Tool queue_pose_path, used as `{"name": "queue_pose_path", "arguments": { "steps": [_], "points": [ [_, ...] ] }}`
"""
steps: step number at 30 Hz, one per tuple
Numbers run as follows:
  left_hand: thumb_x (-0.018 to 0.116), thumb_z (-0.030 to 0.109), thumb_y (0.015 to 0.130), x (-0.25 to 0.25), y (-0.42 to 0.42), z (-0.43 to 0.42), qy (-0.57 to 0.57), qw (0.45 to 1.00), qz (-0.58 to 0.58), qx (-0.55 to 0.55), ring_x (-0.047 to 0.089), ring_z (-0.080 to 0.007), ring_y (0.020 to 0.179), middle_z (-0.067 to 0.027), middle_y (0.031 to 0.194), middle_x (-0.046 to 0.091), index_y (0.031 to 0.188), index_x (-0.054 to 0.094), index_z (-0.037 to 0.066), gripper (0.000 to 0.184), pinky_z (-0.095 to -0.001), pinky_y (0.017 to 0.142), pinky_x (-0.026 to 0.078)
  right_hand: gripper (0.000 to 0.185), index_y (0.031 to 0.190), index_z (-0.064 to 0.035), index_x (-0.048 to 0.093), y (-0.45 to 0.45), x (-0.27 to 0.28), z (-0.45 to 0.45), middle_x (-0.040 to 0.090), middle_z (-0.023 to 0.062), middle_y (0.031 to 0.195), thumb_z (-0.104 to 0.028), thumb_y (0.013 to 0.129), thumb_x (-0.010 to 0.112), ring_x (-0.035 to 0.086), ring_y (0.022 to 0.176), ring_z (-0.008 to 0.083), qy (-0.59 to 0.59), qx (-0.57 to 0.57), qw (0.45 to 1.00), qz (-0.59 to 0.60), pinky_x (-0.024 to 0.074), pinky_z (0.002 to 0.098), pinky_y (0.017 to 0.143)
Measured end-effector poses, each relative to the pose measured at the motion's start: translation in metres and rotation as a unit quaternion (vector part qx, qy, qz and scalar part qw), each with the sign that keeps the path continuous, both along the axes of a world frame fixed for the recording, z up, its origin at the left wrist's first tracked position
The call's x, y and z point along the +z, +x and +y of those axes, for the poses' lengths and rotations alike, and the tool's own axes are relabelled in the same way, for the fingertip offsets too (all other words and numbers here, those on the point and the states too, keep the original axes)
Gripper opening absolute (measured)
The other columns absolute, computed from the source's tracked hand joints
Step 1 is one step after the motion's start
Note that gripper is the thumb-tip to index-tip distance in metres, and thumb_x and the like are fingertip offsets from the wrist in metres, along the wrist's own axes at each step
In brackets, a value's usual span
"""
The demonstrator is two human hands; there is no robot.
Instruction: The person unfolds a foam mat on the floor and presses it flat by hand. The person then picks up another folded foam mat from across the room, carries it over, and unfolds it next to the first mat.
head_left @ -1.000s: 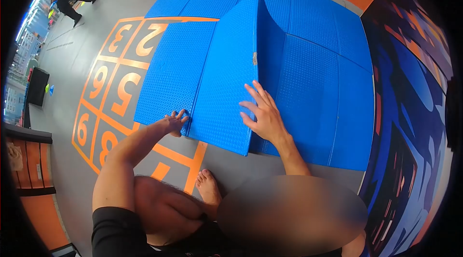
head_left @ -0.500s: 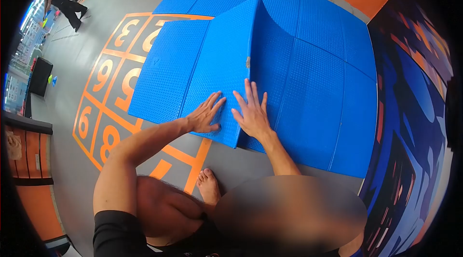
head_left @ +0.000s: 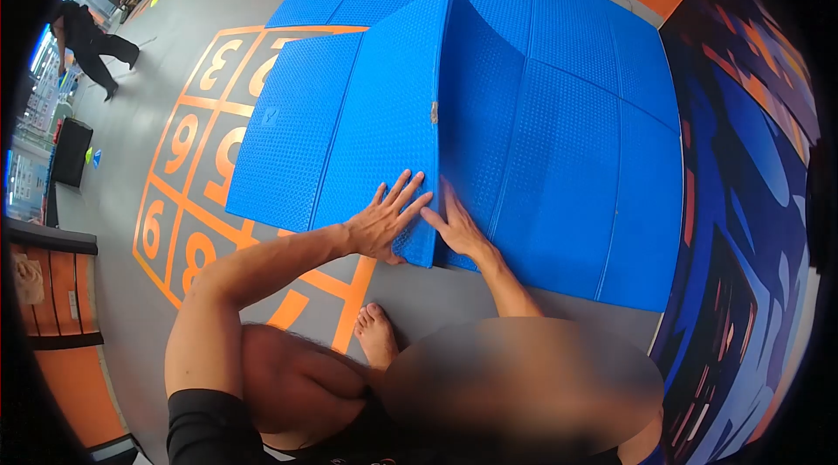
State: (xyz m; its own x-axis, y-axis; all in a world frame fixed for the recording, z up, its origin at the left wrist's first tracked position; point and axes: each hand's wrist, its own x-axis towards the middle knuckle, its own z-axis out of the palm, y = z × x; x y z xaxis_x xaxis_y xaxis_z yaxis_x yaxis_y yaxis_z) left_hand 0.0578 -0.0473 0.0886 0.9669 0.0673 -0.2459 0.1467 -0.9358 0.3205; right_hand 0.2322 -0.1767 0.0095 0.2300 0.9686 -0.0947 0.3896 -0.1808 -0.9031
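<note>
A blue textured folding mat (head_left: 384,107) rises to a ridge in front of me, with one panel sloping down to the left. Flat on that panel, near the ridge's close end, lies my left hand (head_left: 388,219), its fingers spread. My right hand (head_left: 461,227) is on the other side of the ridge, fingers stretched out against the mat's right face. Its fingertips are partly blurred. A small worn spot (head_left: 434,112) marks the ridge edge.
More blue mat panels (head_left: 572,159) lie flat to the right and behind. Orange numbered squares (head_left: 183,137) are painted on the grey floor. A patterned wall (head_left: 742,229) borders the right side. My bare foot (head_left: 375,334) is below. Another person (head_left: 92,41) walks at the far left.
My left hand has slid right toward the ridge. My right hand has shifted down its right side. The ridge now appears slightly farther left, and the distant person has moved.
</note>
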Motion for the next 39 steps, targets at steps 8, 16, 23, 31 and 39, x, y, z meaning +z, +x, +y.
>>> {"name": "queue_pose_path", "arguments": {
  "steps": [8, 16, 23, 31, 39],
  "points": [
    [0.09, 0.055, 0.057, 0.021, 0.009, 0.005, 0.06, 0.997, 0.017, -0.048, -0.004, -0.0511, 0.148, -0.0295, 0.16, -0.005, 0.158, 0.01, 0.023, 0.132, -0.0708, 0.114, 0.022, 0.088, 0.154, -0.0161, 0.034, 0.012, -0.021, -0.01, 0.014, 0.0184, 0.164, -0.072, 0.088, 0.051, 0.006, 0.152, 0.0381, -0.143, 0.056, 0.987, -0.038, 0.0062, 0.0712, 0.113],
    [0.089, 0.048, 0.062, 0.005, -0.022, 0.033, -0.005, 1.0, 0.0, -0.029, -0.002, -0.0522, 0.147, -0.0336, 0.158, -0.005, 0.158, 0.007, 0.017, 0.13, -0.061, 0.119, 0.018, 0.093, 0.154, -0.0259, 0.035, 0.033, -0.037, -0.063, 0.01, 0.0166, 0.165, -0.063, 0.077, 0.071, 0.001, 0.152, 0.0383, -0.18, 0.018, 0.931, -0.317, -0.0002, 0.0774, 0.109],
    [0.087, 0.035, 0.06, -0.018, -0.046, 0.06, 0.027, 0.998, 0.053, 0.006, -0.001, -0.0463, 0.149, -0.0302, 0.16, -0.006, 0.158, -0.001, 0.013, 0.134, -0.0564, 0.121, 0.022, 0.101, 0.154, -0.0254, 0.032, 0.025, -0.035, -0.071, 0.004, 0.0196, 0.165, -0.067, 0.072, 0.073, -0.002, 0.15, 0.0459, -0.226, -0.067, 0.919, -0.315, 0.0035, 0.0827, 0.104],
    [0.091, 0.02, 0.05, -0.038, -0.056, 0.079, 0.06, 0.986, 0.152, 0.042, 0.004, -0.0438, 0.15, -0.028, 0.161, -0.006, 0.157, -0.007, 0.009, 0.145, -0.0476, 0.123, 0.026, 0.115, 0.159, -0.0183, 0.017, 0.02, -0.041, -0.078, -0.001, 0.0269, 0.162, -0.078, 0.072, 0.064, -0.004, 0.147, 0.0533, -0.283, -0.117, 0.891, -0.334, 0.0066, 0.0858, 0.1],
    [0.093, 0.039, 0.053, -0.083, -0.06, 0.111, 0.032, 0.974, 0.221, 0.042, 0.008, -0.0449, 0.149, -0.0275, 0.161, -0.004, 0.158, -0.002, 0.008, 0.145, -0.0492, 0.121, 0.026, 0.112, 0.159, -0.0161, 0.012, 0.018, -0.033, -0.073, -0.003, 0.0294, 0.161, -0.078, 0.078, 0.058, -0.005, 0.146, 0.056, -0.32, -0.085, 0.875, -0.354, 0.0086, 0.0863, 0.099]
  ]
}}
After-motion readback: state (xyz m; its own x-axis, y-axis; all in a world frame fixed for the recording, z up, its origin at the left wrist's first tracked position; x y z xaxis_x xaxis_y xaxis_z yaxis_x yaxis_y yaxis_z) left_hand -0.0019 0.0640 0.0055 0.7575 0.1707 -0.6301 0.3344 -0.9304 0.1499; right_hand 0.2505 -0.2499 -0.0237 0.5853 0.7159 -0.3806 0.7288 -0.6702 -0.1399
